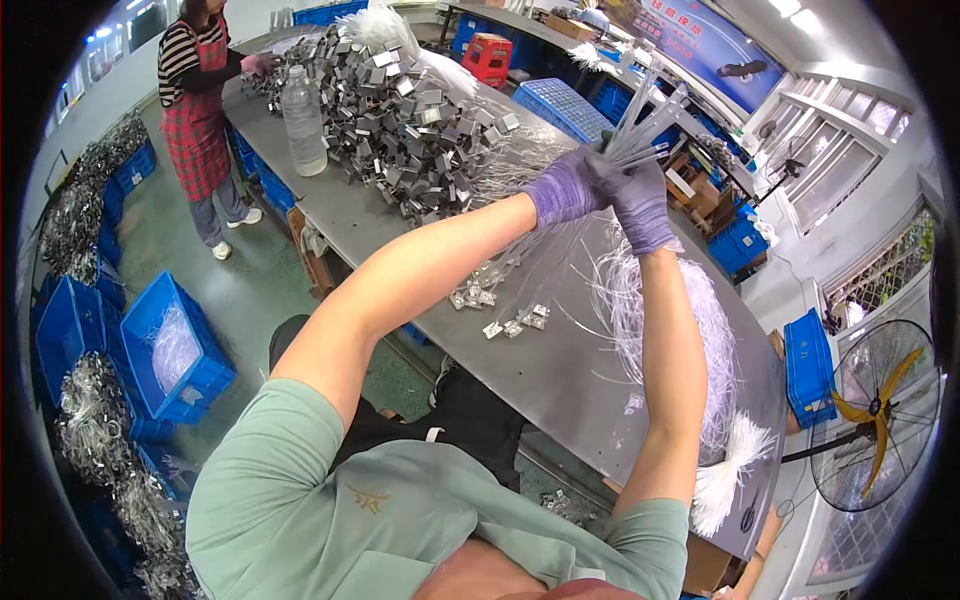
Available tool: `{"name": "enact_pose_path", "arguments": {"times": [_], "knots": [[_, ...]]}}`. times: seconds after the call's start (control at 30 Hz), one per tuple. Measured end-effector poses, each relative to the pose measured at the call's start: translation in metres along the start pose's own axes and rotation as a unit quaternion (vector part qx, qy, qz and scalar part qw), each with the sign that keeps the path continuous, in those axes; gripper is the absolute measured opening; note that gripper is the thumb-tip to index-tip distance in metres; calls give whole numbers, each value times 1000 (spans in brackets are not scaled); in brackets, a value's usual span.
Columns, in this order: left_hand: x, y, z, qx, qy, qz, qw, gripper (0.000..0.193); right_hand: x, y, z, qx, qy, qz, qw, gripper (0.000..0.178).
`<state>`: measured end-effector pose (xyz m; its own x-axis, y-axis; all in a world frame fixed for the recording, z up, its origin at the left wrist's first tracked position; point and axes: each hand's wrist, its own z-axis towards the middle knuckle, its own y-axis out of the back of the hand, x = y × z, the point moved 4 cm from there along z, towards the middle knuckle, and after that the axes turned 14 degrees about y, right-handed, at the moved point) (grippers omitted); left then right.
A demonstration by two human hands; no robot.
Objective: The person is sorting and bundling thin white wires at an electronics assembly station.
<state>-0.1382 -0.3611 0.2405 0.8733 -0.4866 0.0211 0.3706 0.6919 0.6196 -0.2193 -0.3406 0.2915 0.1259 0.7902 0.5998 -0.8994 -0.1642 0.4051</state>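
Here, right of the frame's upper centre, the gloved left hand (572, 187) and right hand (638, 205) meet, fingers curled around a bundle of clear plastic strips (648, 128) slanting up-right; neither hand is clearly nearer. Leftward, heaped dark metal-ended pieces (390, 120) crowd the tabletop (540, 385); tangled translucent strands (718, 355) lie beneath the right forearm (672, 350).

We've got one sign: wall banner (690, 60), 1 o'clock, one row of large reddish characters, finer lines below too small for us. Shirt (420, 505), 7 o'clock: gold emblem (368, 498). Tabletop (700, 490), 4 o'clock: dark oval badge (747, 519), lettering unreadable to us.
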Motion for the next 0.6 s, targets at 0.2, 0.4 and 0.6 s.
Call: {"name": "enact_pose_path", "arguments": {"times": [0.2, 0.4, 0.6], "knots": [[18, -1, -1, 86, 325, -470, 816, 36, 49, 41, 47, 1, 106, -199, 974, 64], [10, 36, 30, 123, 327, -463, 815, 36, 106, 73, 107, 50, 306, -438, 844, 49], [2, 41, 21, 94, 345, -504, 786, 29, 65, 60, 104, 350, 385, -448, 727, 44]]}}
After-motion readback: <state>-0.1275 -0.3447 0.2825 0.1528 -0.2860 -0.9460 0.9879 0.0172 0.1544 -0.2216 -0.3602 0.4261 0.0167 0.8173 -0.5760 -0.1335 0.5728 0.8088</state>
